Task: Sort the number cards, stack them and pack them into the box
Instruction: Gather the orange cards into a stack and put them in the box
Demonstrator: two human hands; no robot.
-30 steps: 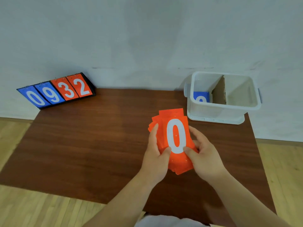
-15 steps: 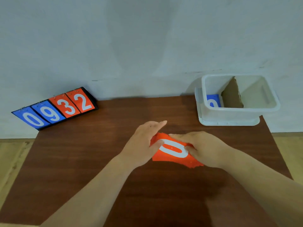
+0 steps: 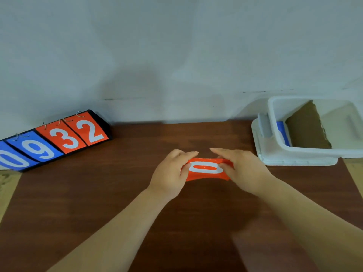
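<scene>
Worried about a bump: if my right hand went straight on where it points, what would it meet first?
Probably the left hand: its fingertips lie opposite the right hand, over the stack of orange number cards both hold. Depth is unclear.

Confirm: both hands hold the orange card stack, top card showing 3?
Wrong digit: the head view shows the top card reads 0, not 3. The left hand and right hand do hold the orange card stack.
</scene>
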